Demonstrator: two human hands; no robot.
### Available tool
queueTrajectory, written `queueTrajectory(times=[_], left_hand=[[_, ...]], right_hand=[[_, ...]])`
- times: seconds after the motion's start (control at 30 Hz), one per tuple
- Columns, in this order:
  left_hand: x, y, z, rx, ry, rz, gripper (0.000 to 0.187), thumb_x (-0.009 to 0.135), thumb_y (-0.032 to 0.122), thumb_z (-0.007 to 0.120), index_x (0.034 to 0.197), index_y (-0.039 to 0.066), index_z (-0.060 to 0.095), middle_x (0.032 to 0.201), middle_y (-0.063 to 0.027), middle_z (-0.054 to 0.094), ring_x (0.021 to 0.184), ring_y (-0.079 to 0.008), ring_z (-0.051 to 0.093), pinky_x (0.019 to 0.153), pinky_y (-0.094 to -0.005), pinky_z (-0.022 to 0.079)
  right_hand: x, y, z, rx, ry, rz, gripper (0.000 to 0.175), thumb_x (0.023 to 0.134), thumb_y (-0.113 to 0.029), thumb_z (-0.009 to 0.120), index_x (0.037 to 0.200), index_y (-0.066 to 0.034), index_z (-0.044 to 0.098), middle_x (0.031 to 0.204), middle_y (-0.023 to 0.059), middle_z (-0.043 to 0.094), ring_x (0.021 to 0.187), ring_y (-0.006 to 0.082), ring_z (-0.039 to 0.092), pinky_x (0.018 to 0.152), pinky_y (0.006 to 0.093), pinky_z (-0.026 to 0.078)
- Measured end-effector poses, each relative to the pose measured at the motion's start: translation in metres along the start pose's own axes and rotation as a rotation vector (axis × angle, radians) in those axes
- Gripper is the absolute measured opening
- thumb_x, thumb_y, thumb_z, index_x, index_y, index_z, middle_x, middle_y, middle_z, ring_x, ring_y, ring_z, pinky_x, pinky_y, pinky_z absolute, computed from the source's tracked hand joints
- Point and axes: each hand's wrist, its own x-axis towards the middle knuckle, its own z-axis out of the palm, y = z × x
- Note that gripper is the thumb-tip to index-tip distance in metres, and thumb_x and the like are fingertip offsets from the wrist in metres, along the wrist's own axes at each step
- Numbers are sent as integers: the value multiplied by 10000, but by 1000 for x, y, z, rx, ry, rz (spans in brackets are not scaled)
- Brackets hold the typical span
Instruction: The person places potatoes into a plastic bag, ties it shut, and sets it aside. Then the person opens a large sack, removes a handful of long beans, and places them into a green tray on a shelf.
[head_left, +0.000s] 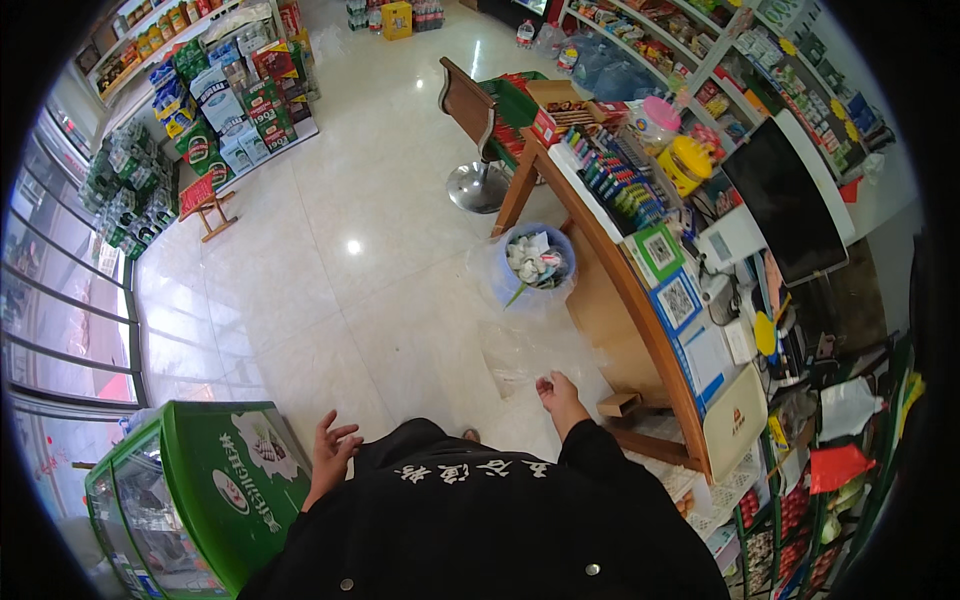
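My left hand (331, 456) is raised beside the green display freezer (225, 480), its fingers apart and nothing in them. On the other side, my right hand (556, 401) has loosely curled fingers at the edge of a clear plastic bag (517, 360); whether it grips the film cannot be told. Beyond that hand stands a blue waste bin (538, 289) with a clear liner, filled with crumpled paper and a green leaf. A small open cardboard box (619, 405) lies under the wooden counter, just right of my right hand.
A wooden-edged counter (622, 262) runs along the right, bearing payment-code signs, lighters, a monitor (784, 202) and a beige tray (737, 424). Ahead are a swivel chair (469, 109) and stacked drink cartons (232, 112). A small folding stool (202, 202) stands left; vegetable racks (795, 517) are at lower right.
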Motion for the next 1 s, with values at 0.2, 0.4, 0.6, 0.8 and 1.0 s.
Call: queueTrajectory(times=[0.2, 0.4, 0.6, 0.8, 1.0], left_hand=[[96, 13, 2, 5, 82, -131, 710, 988, 180, 657, 1570, 112, 257, 1269, -141, 637, 1058, -206, 676, 848, -315, 527], [189, 53, 25, 31, 112, -148, 668, 1011, 147, 617, 1572, 103, 259, 1254, -145, 637, 1011, -183, 672, 815, -276, 529], [209, 21, 58, -52, 275, -250, 666, 1007, 144, 632, 1568, 107, 274, 1214, -148, 644, 965, -185, 685, 743, -280, 534], [209, -13, 158, -209, 363, -432, 675, 1000, 84, 636, 1560, 70, 259, 1219, -166, 654, 972, -208, 704, 749, -292, 544], [196, -28, 221, -206, 439, -521, 672, 1008, 101, 629, 1559, 79, 245, 1224, -174, 649, 995, -240, 707, 791, -324, 570]], right_hand=[[92, -35, 135, -83, 44, -73, 219, 962, -99, 602, 1131, 9, 512, 888, 199, 596, 720, 306, 625, 716, 449, 616], [178, -65, 218, -294, 141, -210, 205, 926, -76, 592, 1104, 4, 529, 930, 210, 609, 703, 329, 649, 688, 465, 623], [256, -114, 276, -810, 366, -383, 275, 890, -74, 584, 1142, 38, 598, 956, 218, 691, 626, 339, 704, 496, 435, 586], [400, -170, 261, -1351, 312, -566, 345, 917, -158, 614, 1211, 23, 610, 999, 225, 700, 704, 350, 722, 577, 436, 606], [455, -150, 267, -1512, 219, -461, 537, 932, -233, 605, 1434, -70, 502, 1237, 269, 654, 1036, 403, 693, 756, 459, 605]])
